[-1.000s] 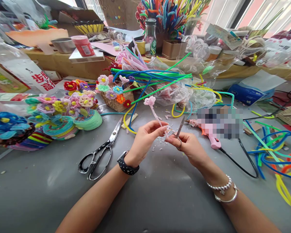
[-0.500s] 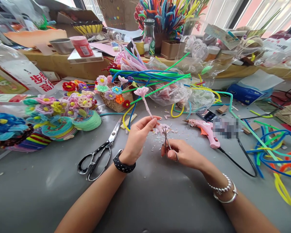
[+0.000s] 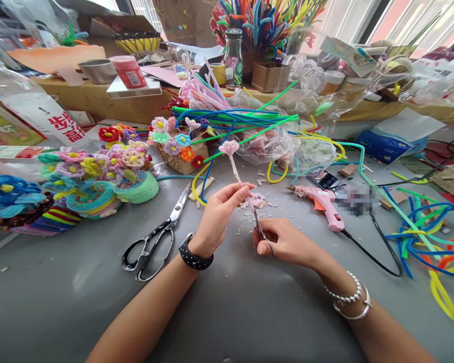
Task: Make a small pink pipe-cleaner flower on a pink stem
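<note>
My left hand (image 3: 221,209), with a black dotted band at the wrist, pinches the stem of a pink pipe-cleaner flower (image 3: 229,148). The bloom points up and away from me. My right hand (image 3: 282,238) has its fingers in the handles of small metal scissors (image 3: 258,224). Their blades reach up to the stem's lower end, just below my left fingertips; whether they touch it I cannot tell. Pink fuzz clippings (image 3: 259,200) lie scattered on the grey table (image 3: 227,307) behind and under the hands.
Large black-handled scissors (image 3: 157,237) lie left of my hands. A pink glue gun (image 3: 327,204) with its black cord is to the right. Fuzzy flower pots (image 3: 136,187) stand at left, a small flower basket (image 3: 185,159) behind. Loose coloured pipe cleaners (image 3: 427,242) tangle at right.
The flower has shifted slightly right and down, its stem tilting a little more upright. The small scissors' blades have closed together along the stem's lower end.
</note>
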The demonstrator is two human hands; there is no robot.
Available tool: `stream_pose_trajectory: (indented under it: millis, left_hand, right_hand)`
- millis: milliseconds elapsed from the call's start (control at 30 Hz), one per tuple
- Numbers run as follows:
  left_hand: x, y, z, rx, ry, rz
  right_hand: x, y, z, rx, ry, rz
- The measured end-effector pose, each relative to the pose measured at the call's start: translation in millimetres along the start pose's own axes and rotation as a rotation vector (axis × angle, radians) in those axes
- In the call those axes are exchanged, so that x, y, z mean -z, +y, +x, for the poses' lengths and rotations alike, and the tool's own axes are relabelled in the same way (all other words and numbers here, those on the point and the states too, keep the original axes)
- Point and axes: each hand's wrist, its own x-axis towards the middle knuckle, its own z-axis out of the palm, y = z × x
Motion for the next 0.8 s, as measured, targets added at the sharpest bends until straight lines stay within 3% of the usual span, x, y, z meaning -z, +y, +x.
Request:
stream_pose_trajectory:
  millis: [167, 500, 800]
  left_hand:
    - [0.7, -1.4, 0.9, -0.003, -0.003, -0.01]
    - [2.5, -0.8, 3.3, -0.024, 0.086, -0.089]
    - [2.2, 1.0, 3.1, -0.001, 0.064, -0.174]
  right_hand:
    - [-2.1, 0.9, 1.5, -0.014, 0.049, -0.018]
    - [-9.3, 6.7, 5.6, -0.01, 0.278, -0.04]
    - [-8.7, 8.6, 4.9, 0.002, 0.3, -0.016]
